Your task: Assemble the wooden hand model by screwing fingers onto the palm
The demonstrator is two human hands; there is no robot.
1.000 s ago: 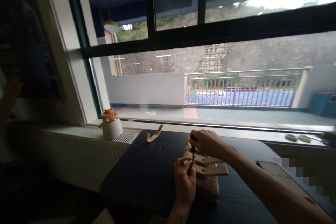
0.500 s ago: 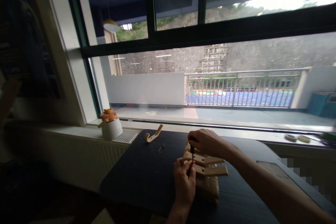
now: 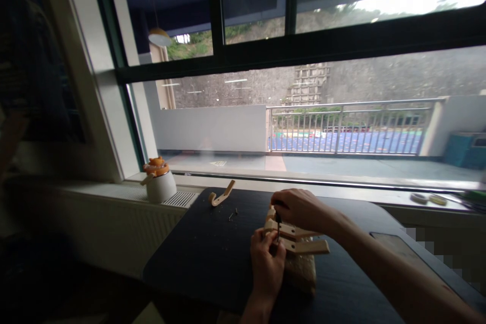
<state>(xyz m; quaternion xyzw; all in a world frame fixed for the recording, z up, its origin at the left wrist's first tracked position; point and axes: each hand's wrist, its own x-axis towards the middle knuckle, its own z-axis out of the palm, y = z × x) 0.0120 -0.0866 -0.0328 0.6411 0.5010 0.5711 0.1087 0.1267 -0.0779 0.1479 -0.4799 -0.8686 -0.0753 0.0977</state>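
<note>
My right hand (image 3: 299, 208) is closed around the dark handle of a screwdriver (image 3: 278, 229), its shaft pointing down at the nearest wooden hook (image 3: 311, 247). My left hand (image 3: 266, 266) grips the curled end of that hook, thumb and fingers close to the screwdriver tip. The tip itself is hard to make out. Under the hooks lies a rough wooden board (image 3: 302, 269). Another wooden hook (image 3: 290, 230) sits across the board just beyond, partly covered by my right hand. A loose wooden hook (image 3: 223, 195) and a few small screws (image 3: 233, 215) lie on the table to the left.
The dark table (image 3: 190, 253) stands against the windowsill. On the left ledge is a white pot (image 3: 161, 187) with an orange top. Tape rolls (image 3: 419, 198) rest on the sill at right. A flat dark-edged panel (image 3: 402, 253) lies near the table's right side.
Both hands stay at the same hook. My left thumb has shifted slightly to the right, and the screwdriver remains upright in my right hand.
</note>
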